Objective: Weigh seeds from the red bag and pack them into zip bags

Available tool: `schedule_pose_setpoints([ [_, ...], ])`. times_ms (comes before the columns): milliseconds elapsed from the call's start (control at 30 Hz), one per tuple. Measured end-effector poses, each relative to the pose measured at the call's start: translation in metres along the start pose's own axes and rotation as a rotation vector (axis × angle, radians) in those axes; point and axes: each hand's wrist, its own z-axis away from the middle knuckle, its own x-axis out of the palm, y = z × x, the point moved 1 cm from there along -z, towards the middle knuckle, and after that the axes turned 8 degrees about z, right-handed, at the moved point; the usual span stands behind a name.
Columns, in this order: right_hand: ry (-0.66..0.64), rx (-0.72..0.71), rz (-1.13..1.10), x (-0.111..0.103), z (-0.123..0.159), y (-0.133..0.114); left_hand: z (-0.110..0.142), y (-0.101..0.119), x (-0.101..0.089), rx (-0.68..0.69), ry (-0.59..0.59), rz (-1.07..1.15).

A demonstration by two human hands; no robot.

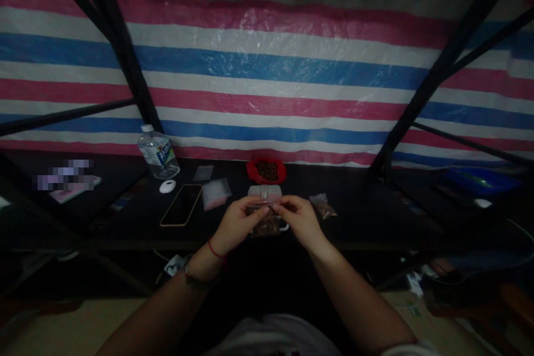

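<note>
Pinching a clear bag (pixel 265 220) of brown bits (pixel 266 228) here, left hand (pixel 242 219) and right hand (pixel 298 219) both clamped on its top edge, thumbs nearly meeting. It's at the front of the dark surface (pixel 367 211), with a pale box (pixel 265 192) right behind. Can't tell if the bottom is touching down. Tips?

Looks decent to me. I'd draw that edge taut between the two hands so it doesn't wrinkle, then press evenly from the middle outwards. Hold it upright too, so the bits sit low; one crumb caught up top and it probably won't lie flat. More light would help, it's pretty dim.

Makes sense. Can you read any of the brands?

Not really tbh. The bottle (pixel 155 169) has a blue label (pixel 166 152) with big pale characters, too blurry for me. That flat pink thing (pixel 69 193) at far left is partly pixelated, so no luck. Phone (pixel 182 206) is face up, dark screen, no logo I can spot. No print I can make out on the stacked bags (pixel 214 196), the small filled bag (pixel 323 208) beside the right hand, or the red bag (pixel 251 171) at the back.
</note>
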Motion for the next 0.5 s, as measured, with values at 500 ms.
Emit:
schedule_pose_setpoints([
  [500,0.097,0.058,0.033,-0.003,0.002,0.024,-0.012,-0.001,-0.024,-0.072,0.056,-0.159],
])
